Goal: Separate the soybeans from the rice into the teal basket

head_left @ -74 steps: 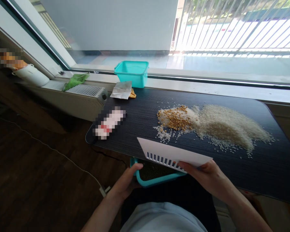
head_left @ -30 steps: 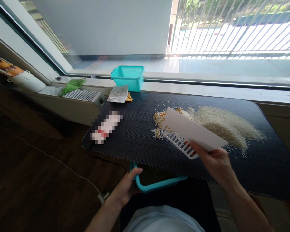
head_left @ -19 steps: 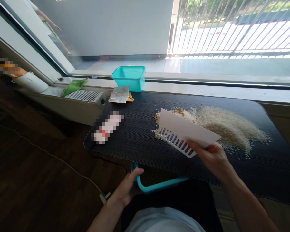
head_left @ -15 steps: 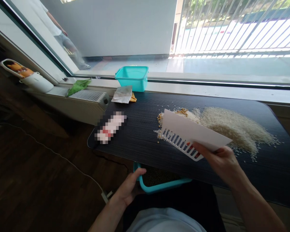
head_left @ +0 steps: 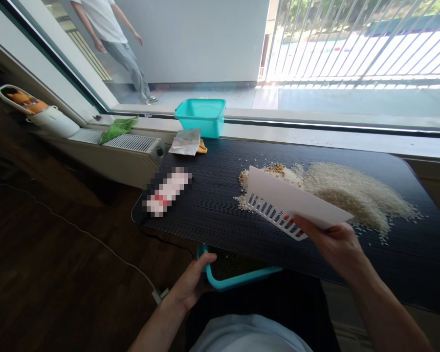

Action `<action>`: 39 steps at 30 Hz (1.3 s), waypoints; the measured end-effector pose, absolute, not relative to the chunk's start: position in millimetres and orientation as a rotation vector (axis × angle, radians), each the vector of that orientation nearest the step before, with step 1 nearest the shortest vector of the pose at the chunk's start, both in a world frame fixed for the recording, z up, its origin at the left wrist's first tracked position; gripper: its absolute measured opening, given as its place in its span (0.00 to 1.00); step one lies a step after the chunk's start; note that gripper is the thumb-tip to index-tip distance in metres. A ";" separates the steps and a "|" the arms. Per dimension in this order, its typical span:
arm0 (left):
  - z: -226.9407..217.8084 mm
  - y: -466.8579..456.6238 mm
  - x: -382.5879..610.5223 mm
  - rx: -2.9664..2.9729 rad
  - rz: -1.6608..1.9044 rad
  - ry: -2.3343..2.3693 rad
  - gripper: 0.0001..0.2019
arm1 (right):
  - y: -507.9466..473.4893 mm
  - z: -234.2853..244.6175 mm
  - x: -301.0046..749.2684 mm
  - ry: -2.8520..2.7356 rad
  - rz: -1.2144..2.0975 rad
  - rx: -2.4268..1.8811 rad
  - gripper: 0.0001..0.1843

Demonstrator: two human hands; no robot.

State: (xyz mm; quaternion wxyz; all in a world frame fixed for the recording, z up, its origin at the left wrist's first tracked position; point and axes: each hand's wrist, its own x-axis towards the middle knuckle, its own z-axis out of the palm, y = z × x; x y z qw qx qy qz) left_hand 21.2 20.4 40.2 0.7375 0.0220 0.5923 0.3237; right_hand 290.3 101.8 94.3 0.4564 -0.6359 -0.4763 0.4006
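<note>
My right hand (head_left: 335,244) grips a white plastic piece (head_left: 293,198) with a flat side and a row of slots, held tilted above the table. Behind and beside it, a pile of white rice (head_left: 355,190) spreads over the dark tabletop, with yellow kernels (head_left: 277,169) mixed in at its left end. My left hand (head_left: 194,278) is closed on the rim of a turquoise tub (head_left: 238,281), thumb over the edge. Dark, grainy material (head_left: 231,264) lies in this tub, which sits partly under the table's front edge. The left fingers are mostly hidden below the rim.
A second turquoise tub (head_left: 201,115) stands at the table's back by the window, with a paper packet (head_left: 185,142) before it. A blurred-out pinkish object (head_left: 170,190) lies at the left. A radiator (head_left: 132,146) holds a green cloth (head_left: 119,129). Outside, a person (head_left: 108,39) walks.
My left hand and the tub it holds have shifted slightly left. The right hand and slotted piece are nearly still. Outside, the person has moved right, further into view.
</note>
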 end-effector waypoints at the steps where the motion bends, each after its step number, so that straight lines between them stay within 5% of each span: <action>1: 40.2 20.6 21.2 0.056 0.708 1.303 0.17 | 99.6 93.6 292.3 -1.175 0.977 -1.587 0.15; 39: 35.9 17.0 8.4 0.088 0.725 1.273 0.22 | 88.8 88.5 252.4 -1.557 1.153 -1.374 0.16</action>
